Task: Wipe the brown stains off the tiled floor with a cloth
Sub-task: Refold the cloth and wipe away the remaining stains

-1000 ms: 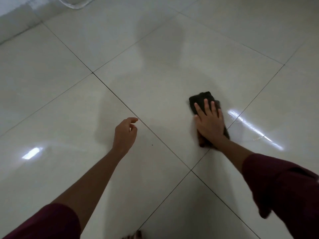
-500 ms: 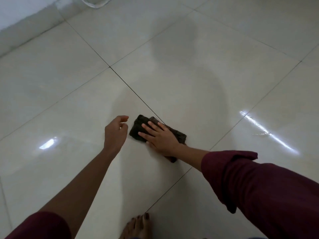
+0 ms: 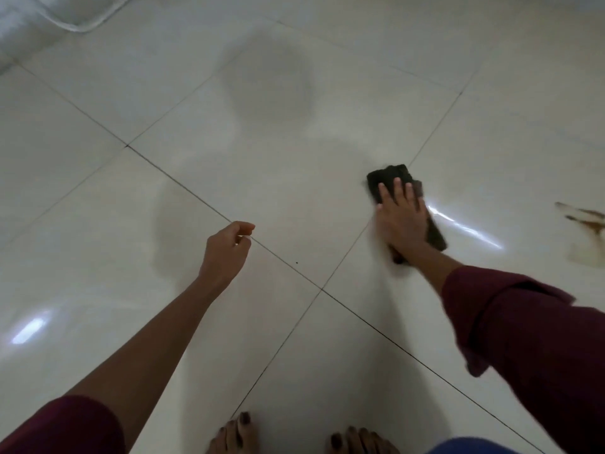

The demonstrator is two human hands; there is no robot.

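Note:
A dark folded cloth point(image 3: 389, 178) lies flat on the glossy white tiled floor point(image 3: 294, 178), right of centre. My right hand point(image 3: 401, 221) presses down on it with straight, spread fingers; the hand is motion-blurred. Brown stains point(image 3: 586, 231) streak the tile at the far right edge, about a hand's length from the cloth. My left hand point(image 3: 226, 249) hovers over the tile joint to the left with loosely curled fingers, holding nothing.
My two bare feet point(image 3: 235, 434) show at the bottom edge. A white rounded object point(image 3: 82, 14) and a wall base sit at the top left. Dark grout lines cross under my arms. Light glare falls beside the cloth.
My right hand has swept the cloth from beside my left hand back out to the right. The view has shifted, bringing the brown stains into sight at the right edge.

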